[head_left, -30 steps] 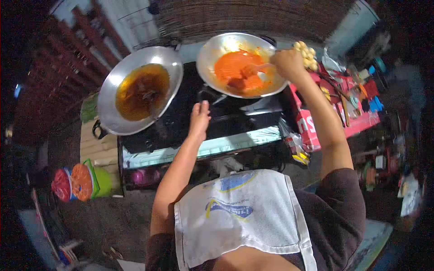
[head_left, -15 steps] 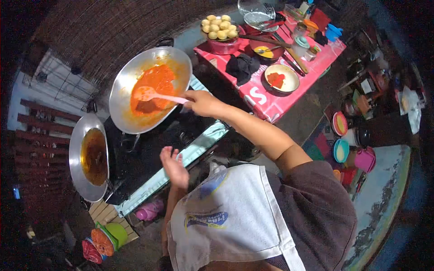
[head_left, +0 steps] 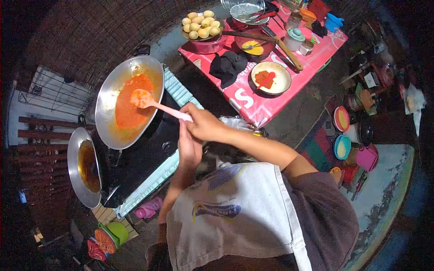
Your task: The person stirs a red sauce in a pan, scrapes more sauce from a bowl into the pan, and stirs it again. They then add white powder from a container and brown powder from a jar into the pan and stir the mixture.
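My right hand [head_left: 205, 125] is closed around the handle of a pale pink spatula [head_left: 165, 109]. Its head, coated in orange, is over the orange-red sauce [head_left: 131, 106] in a large metal wok [head_left: 105, 113]. Just below the right hand, my left hand [head_left: 190, 148] points upward, fingers stretched out close together. Its fingertips meet the right hand and the end of the handle; part of them is hidden there. The wok rests on a dark stove [head_left: 140, 158] with a pale blue-green front edge.
A second wok [head_left: 74, 169] with brown oil sits at the stove's left. On the red-covered table [head_left: 264, 110] are a bowl of round yellowish pieces [head_left: 203, 29], a black cloth [head_left: 226, 67], a pan with red paste [head_left: 282, 81] and a yellow-filled bowl [head_left: 266, 52]. Colourful tubs [head_left: 118, 232] stand on the floor.
My left hand has risen from beside the stove to meet my right hand at the spatula handle. The spatula head stays over the sauce. The whole view has shifted slightly.
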`<action>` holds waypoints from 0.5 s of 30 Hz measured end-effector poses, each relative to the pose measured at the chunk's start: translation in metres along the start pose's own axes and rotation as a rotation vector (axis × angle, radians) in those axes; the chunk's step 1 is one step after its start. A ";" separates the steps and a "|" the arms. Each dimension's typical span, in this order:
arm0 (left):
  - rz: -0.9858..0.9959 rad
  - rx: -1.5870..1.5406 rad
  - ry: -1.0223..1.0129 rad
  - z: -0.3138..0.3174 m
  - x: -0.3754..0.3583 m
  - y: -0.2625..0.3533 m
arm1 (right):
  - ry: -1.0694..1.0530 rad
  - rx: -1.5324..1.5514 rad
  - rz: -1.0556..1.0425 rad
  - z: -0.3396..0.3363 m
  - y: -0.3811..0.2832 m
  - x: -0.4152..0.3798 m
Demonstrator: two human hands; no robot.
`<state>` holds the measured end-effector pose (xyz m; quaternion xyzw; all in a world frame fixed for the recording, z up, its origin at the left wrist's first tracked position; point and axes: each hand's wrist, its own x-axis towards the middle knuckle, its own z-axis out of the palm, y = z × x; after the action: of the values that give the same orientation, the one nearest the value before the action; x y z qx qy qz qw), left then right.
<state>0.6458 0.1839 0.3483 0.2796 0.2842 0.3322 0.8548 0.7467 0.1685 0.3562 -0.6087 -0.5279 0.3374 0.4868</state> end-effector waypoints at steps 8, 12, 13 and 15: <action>0.046 0.078 0.171 0.011 0.009 0.027 | 0.015 -0.024 -0.084 -0.052 0.022 0.002; 0.116 0.174 0.203 0.005 0.005 0.035 | 0.476 -0.681 0.416 -0.150 0.120 -0.001; 0.125 0.169 0.214 0.004 0.003 0.037 | 0.498 -0.709 0.484 -0.168 0.142 -0.005; 0.126 0.178 0.200 0.001 0.001 0.042 | 0.421 -0.841 0.717 -0.181 0.157 -0.006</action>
<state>0.6300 0.2107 0.3771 0.3373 0.3783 0.3850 0.7713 0.9625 0.1247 0.2609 -0.9436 -0.2698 0.1147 0.1537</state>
